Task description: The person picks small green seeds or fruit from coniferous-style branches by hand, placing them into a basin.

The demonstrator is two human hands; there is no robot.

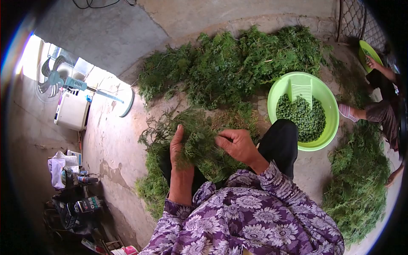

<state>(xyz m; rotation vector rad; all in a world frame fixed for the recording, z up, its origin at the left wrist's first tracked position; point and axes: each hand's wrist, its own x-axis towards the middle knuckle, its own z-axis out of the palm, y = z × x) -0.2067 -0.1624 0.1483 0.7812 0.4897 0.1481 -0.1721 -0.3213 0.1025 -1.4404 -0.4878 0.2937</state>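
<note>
A feathery green branch [197, 140] lies across the lap, between my two hands. My left hand [177, 146] is wrapped round its left part, thumb up, with some fingers hidden by the leaves. At the right side of the branch, my right hand [236, 144] has thumb and forefinger pinched together; what is between the fingertips is too small to make out. To the right of my knee stands a light green basin [332, 114] with a ribbed washboard panel, holding many small green round fruits [301, 117].
A long heap of green branches [238, 63] stretches ahead, with another heap [357, 187] at the right. A person [384, 110] sits at the far right beside a second green basin [363, 53]. A fan [74, 83] and a white box [71, 111] stand at the left.
</note>
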